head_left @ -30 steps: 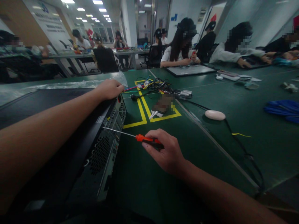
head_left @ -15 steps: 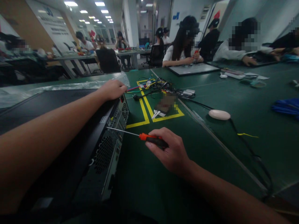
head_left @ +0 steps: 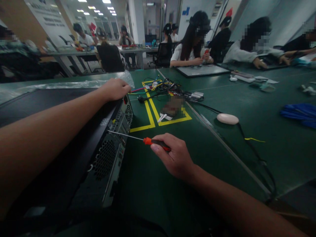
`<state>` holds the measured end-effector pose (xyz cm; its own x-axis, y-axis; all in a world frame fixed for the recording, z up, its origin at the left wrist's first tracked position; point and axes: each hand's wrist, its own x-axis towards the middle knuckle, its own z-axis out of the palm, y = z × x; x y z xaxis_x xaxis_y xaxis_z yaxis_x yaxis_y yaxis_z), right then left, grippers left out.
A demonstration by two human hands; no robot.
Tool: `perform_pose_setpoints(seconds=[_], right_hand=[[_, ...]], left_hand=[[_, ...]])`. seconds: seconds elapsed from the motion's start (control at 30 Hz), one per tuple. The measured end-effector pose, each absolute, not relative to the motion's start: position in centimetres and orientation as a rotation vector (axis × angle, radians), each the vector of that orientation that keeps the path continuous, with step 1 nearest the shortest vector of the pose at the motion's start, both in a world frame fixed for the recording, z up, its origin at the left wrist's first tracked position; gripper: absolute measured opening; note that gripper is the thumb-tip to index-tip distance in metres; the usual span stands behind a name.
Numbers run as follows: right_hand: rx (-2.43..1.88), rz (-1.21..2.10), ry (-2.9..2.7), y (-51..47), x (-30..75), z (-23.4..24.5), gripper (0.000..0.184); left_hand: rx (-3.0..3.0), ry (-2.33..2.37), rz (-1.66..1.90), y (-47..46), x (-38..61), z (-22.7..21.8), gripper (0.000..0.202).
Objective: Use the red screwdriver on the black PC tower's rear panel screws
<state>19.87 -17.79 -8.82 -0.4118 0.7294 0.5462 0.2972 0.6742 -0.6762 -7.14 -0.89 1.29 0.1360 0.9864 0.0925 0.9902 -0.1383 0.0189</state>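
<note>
A black computer case (head_left: 81,138) lies on its side at the left, its vented metal back panel (head_left: 105,159) facing right. My left hand (head_left: 116,89) rests on the far corner of the case, fingers bent over the rear edge. In my right hand (head_left: 176,154) is a screwdriver (head_left: 147,141) with an orange and black handle, gripped between thumb and fingers. Its long thin shaft points left, and the tip meets the upper edge of the back panel. Any screw at the tip is too small to make out.
Beyond the case lie a tangle of cables (head_left: 169,86) and a phone (head_left: 172,107) inside yellow tape marks. A pale oval object (head_left: 227,118) sits on a black cable to the right. Blue cloth-like material (head_left: 300,113) lies farther right. Other people sit across the green table (head_left: 153,184).
The whole view has shifted slightly, so things appear a little higher and farther left. My right hand's hold on the screwdriver handle differs slightly; the tip stays at the panel edge.
</note>
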Motion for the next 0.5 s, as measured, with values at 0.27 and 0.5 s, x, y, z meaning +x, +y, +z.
perform_pose_setpoints(seconds=[0.27,0.5], right_hand=[[-0.796,0.653,-1.984,-18.17,19.91,-9.02,0.015],[-0.797,0.630,-1.985,-18.25,19.97,-9.26,0.022]], left_hand=[[-2.321,-2.032,-0.114,-0.71,-7.25,1.24,0.053],[-2.343,-2.023,-0.141,-0.74,-7.23,1.18,0.053]])
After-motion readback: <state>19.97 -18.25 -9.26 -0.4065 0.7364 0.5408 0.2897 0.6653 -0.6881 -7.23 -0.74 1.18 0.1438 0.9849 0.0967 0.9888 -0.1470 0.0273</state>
